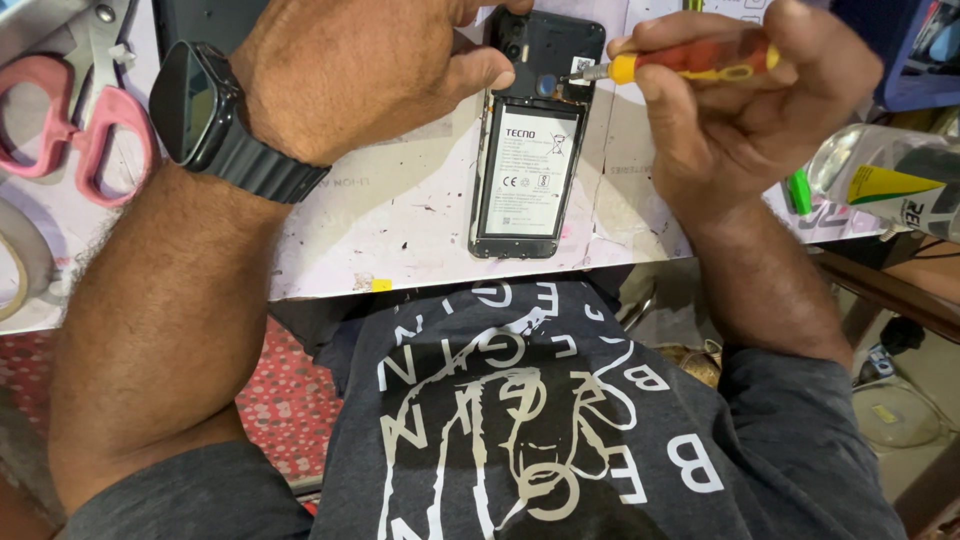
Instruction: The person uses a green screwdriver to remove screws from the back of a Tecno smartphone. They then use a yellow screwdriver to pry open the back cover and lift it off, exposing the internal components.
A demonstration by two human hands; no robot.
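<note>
On a scuffed white worktop point(400, 220): opened phone point(528, 150) lying lengthwise toward the body, left hand point(350, 70) pinning its top, right hand point(740, 100) clamping a screwdriver point(690, 62) pointing left at it; pink scissors point(70, 120) lying far left.

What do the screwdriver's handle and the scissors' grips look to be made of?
The screwdriver in the right hand has a glossy red and yellow handle, likely hard plastic; its shaft looks like bare metal. The scissors have matte pink grips, probably plastic, and shiny steel-like blades.
</note>
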